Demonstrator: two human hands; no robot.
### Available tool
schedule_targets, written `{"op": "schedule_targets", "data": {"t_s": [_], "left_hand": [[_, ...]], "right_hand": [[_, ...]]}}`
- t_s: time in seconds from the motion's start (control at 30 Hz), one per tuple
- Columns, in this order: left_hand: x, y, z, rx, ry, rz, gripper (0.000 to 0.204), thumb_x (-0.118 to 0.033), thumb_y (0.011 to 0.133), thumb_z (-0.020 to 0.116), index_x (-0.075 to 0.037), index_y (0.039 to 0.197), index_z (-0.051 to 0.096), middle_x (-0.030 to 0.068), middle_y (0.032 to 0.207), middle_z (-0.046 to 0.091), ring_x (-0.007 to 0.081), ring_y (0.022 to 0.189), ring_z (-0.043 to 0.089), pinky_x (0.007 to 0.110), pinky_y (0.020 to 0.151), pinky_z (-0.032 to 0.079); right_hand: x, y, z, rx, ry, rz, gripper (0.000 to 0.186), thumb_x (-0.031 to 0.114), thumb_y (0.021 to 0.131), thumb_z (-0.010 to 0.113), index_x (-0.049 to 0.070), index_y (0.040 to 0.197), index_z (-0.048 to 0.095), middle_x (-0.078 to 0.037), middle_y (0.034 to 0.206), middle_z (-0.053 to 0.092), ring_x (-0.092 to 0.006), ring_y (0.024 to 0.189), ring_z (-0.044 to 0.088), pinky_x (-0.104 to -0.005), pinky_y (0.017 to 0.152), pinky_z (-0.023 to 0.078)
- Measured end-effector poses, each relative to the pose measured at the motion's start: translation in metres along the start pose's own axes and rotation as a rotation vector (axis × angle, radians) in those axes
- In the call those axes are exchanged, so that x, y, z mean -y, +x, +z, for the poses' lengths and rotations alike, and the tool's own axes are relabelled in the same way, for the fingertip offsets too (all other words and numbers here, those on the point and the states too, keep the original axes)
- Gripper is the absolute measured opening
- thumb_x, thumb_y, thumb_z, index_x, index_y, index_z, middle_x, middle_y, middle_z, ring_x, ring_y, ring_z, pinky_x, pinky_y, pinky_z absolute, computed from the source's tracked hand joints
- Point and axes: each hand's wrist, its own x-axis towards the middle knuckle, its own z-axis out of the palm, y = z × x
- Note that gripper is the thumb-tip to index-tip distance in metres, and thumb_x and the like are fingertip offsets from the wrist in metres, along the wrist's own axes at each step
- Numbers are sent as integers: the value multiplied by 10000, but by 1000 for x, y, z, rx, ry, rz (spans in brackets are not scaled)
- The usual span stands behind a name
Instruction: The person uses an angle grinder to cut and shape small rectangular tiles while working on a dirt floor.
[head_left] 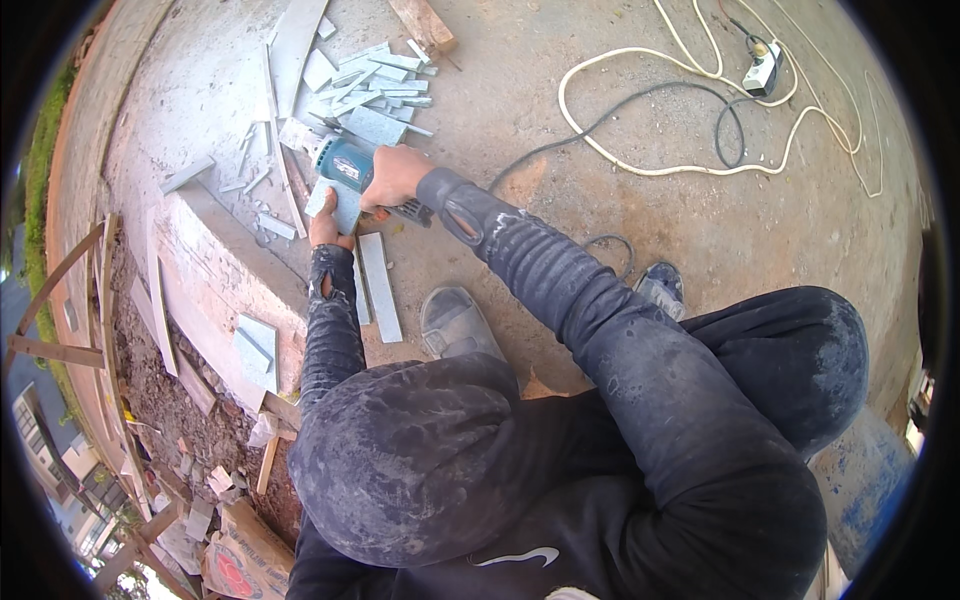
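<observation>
My right hand (399, 174) is wrapped round the body of a teal angle grinder (343, 162), whose head points up and left. My left hand (326, 228) grips a light grey-blue tile piece (346, 207) just below the grinder, with the thumb on its face. The grinder's disc is too unclear to make out. Just beyond the tool lies a loose heap of cut tile strips (372, 88). Two long strips, one a pale tile strip (380, 288), lie on the ground near my shoe (458, 322).
A low concrete ledge (235, 270) runs at the left, with tile offcuts (257, 350) on it. A cream cable (640, 168) and dark cord (640, 92) loop across the ground to a white power strip (764, 70). A paper sack (245, 555) and wood scraps lie lower left.
</observation>
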Motion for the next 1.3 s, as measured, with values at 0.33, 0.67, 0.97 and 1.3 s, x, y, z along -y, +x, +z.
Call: {"op": "schedule_targets", "data": {"t_s": [0.33, 0.67, 0.97, 1.3], "left_hand": [[2, -3, 4, 28, -47, 31, 356, -236, 983, 604, -28, 1268, 554, 140, 1188, 662, 291, 1014, 675, 427, 880, 557], [1, -3, 2, -6, -22, 20, 346, -241, 980, 610, -36, 1256, 572, 135, 1184, 670, 287, 1017, 673, 420, 883, 550], [3, 2, -1, 12, -39, 5, 333, -255, 984, 605, -43, 1240, 583, 133, 1170, 676, 288, 1010, 674, 431, 892, 543], [4, 1, 1, 14, -62, 30, 334, -247, 986, 601, -41, 1247, 574, 136, 1183, 664, 298, 1020, 670, 430, 917, 534]], "right_hand": [[-4, -2, 2, -15, 18, -2, 429, 280, 483, 775, -73, 716, 701, -258, 780, 696, -356, 734, 711, -376, 666, 571], [-4, -7, 1, 3, 35, -3, 370, 255, 471, 763, -49, 669, 693, -262, 739, 683, -369, 709, 704, -380, 642, 565], [-4, -11, -1, 14, 27, 4, 436, 272, 481, 765, -62, 755, 709, -287, 801, 686, -385, 772, 704, -389, 699, 568], [-5, -18, -3, 7, -3, 7, 510, 304, 525, 758, -74, 864, 706, -306, 914, 688, -405, 880, 696, -398, 782, 567]]}}
